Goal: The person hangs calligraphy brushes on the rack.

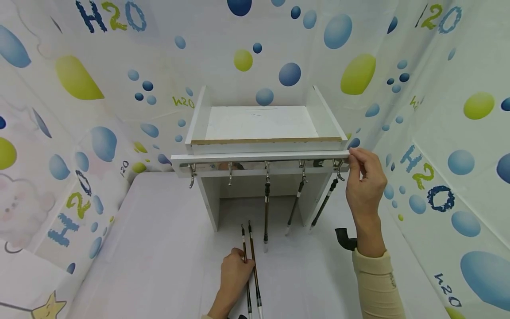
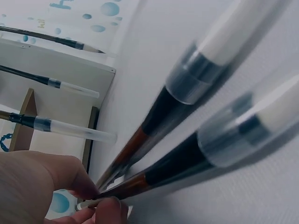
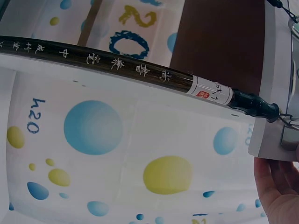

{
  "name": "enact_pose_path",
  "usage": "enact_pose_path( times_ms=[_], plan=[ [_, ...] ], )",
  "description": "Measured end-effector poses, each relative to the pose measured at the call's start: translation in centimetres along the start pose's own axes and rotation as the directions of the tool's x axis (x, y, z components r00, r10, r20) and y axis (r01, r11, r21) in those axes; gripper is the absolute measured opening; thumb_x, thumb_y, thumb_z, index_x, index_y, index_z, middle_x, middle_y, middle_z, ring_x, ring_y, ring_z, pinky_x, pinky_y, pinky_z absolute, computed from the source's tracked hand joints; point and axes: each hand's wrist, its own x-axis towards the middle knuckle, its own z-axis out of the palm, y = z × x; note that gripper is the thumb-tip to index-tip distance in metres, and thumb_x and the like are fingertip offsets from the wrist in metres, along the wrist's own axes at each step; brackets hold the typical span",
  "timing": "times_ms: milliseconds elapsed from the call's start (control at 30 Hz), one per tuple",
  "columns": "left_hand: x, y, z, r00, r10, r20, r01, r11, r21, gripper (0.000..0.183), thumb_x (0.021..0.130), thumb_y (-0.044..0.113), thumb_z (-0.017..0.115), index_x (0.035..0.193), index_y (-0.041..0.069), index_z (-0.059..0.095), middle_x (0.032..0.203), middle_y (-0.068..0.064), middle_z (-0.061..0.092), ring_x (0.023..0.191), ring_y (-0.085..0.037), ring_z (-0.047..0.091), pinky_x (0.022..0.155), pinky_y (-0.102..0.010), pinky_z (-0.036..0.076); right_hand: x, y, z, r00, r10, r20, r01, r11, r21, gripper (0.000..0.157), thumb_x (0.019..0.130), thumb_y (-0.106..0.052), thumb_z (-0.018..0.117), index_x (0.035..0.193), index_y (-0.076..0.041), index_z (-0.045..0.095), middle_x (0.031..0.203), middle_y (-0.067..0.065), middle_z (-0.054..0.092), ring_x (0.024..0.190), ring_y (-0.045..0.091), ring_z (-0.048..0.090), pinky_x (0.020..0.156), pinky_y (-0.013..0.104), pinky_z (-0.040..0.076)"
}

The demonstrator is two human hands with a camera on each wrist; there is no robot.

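My left hand (image 1: 236,271) pinches the dark shaft of a calligraphy brush (image 2: 173,161) lying on the white tabletop, between thumb and fingertips. Close beside its right side lies a second calligraphy brush (image 1: 256,280). Both have clear caps over their white tips, pointing toward me. My right hand (image 1: 365,180) grips the right end of the white shelf (image 1: 259,157), fingers at its edge. Along the shelf's front, three brushes hang tip down from metal hooks; the middle one (image 1: 267,199) is nearest the left hand. The rightmost hanging brush (image 3: 140,65) shows white lettering on its shaft.
Two more hooks (image 1: 192,173) are at the shelf's left. On top is a shallow white tray section (image 1: 259,146); side panels (image 1: 209,204) stand on the white tabletop (image 1: 167,248). Dotted cloth walls (image 1: 215,57) surround it at the back and sides.
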Motion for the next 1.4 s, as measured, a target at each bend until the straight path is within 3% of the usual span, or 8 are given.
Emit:
enact_pose_path(
  times_ms=[100,300,500,700,1100,1167,1233,1400],
  plan=[
    [0.1,0.0,-0.1,1.000,-0.003,-0.013,0.003,1.000,-0.010,0.029,0.074,0.004,0.072,0.099,-0.009,0.065,0.058,-0.003,0.063,0.041,-0.006,0.048,0.035,-0.017,0.036,0.0,0.1,0.0,1.000,0.003,-0.007,-0.003,1.000,-0.002,0.020,0.097,-0.003,0.063,0.114,0.002,0.071,0.114,0.019,0.069,0.102,0.003,0.064,0.094,0.009,0.049],
    [0.2,0.1,-0.3,0.999,-0.032,-0.007,0.032,0.999,-0.014,0.029,0.076,0.008,0.072,0.101,-0.006,0.067,0.059,-0.001,0.064,0.042,-0.007,0.047,0.036,-0.018,0.034,-0.1,0.0,0.1,1.000,0.009,-0.013,-0.009,1.000,0.000,0.020,0.097,-0.002,0.062,0.113,0.007,0.070,0.115,0.021,0.069,0.101,0.017,0.068,0.094,0.009,0.049],
    [0.2,0.4,-0.6,0.999,-0.051,0.007,0.051,0.998,-0.020,0.030,0.076,0.010,0.070,0.103,-0.004,0.067,0.062,0.000,0.065,0.045,-0.007,0.049,0.038,-0.020,0.036,-0.2,0.0,0.1,1.000,0.005,-0.012,-0.005,1.000,-0.005,0.020,0.097,-0.003,0.062,0.113,0.007,0.069,0.114,0.021,0.069,0.101,0.016,0.068,0.094,0.009,0.048],
    [0.3,1.0,-1.2,0.999,-0.045,0.001,0.045,0.998,-0.035,0.030,0.077,0.009,0.070,0.105,-0.002,0.066,0.066,0.000,0.065,0.048,-0.007,0.049,0.041,-0.020,0.038,-0.2,-0.1,0.1,1.000,0.010,-0.016,-0.010,1.000,-0.013,0.020,0.097,-0.001,0.062,0.113,0.007,0.069,0.114,0.022,0.069,0.101,0.025,0.069,0.095,0.009,0.048],
    [0.2,2.8,-3.2,0.998,0.022,-0.058,-0.026,0.997,-0.073,0.030,0.078,0.009,0.068,0.107,0.003,0.065,0.072,0.003,0.065,0.049,-0.004,0.046,0.042,-0.019,0.037,-0.2,-0.3,0.1,1.000,0.005,-0.021,-0.005,1.000,-0.015,0.020,0.097,-0.001,0.061,0.113,0.009,0.069,0.113,0.023,0.069,0.101,0.021,0.068,0.094,0.007,0.047],
    [0.2,3.1,-3.5,0.997,0.034,-0.064,-0.038,0.997,-0.069,0.031,0.078,0.009,0.068,0.108,0.004,0.065,0.073,0.002,0.065,0.050,-0.003,0.046,0.042,-0.019,0.037,-0.2,-0.3,0.2,1.000,0.007,-0.021,-0.007,1.000,-0.015,0.020,0.097,-0.001,0.061,0.113,0.009,0.069,0.113,0.023,0.069,0.101,0.015,0.067,0.094,0.007,0.047],
    [0.1,3.5,-3.9,0.997,0.042,-0.060,-0.046,0.997,-0.068,0.032,0.078,0.008,0.068,0.109,0.004,0.065,0.075,0.002,0.066,0.050,-0.003,0.046,0.042,-0.019,0.038,-0.1,-0.3,0.1,1.000,0.009,-0.022,-0.009,1.000,-0.014,0.020,0.097,0.000,0.061,0.113,0.008,0.069,0.113,0.023,0.069,0.102,0.009,0.066,0.094,0.007,0.047],
    [-0.2,4.5,-4.9,0.997,0.058,-0.054,-0.063,0.994,-0.087,0.034,0.079,0.008,0.068,0.113,0.008,0.065,0.080,0.004,0.066,0.055,-0.001,0.051,0.046,-0.019,0.041,-0.1,-0.2,0.1,1.000,0.009,-0.020,-0.009,1.000,-0.009,0.020,0.097,0.000,0.061,0.113,0.008,0.069,0.113,0.023,0.069,0.103,0.010,0.066,0.094,0.008,0.047]
  ],
)
